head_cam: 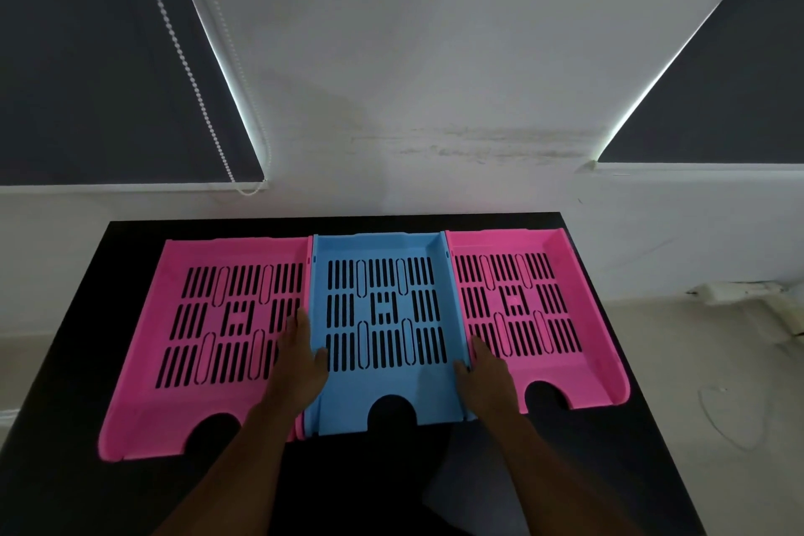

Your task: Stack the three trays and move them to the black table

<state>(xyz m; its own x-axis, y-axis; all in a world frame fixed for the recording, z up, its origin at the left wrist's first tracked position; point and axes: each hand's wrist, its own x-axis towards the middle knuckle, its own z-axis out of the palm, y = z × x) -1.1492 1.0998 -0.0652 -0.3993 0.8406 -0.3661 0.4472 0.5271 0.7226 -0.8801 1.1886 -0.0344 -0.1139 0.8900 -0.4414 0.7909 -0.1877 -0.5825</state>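
While trays lie unstacked, both hands [300, 366] clasp blue tray [387, 379].

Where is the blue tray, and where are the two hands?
Blue slotted plastic tray [387, 309]: head view, on its slotted floor.
Left hand [302, 366]: head view, back of hand at tray's left wall.
Right hand [487, 374]: head view, back of hand at right wall.
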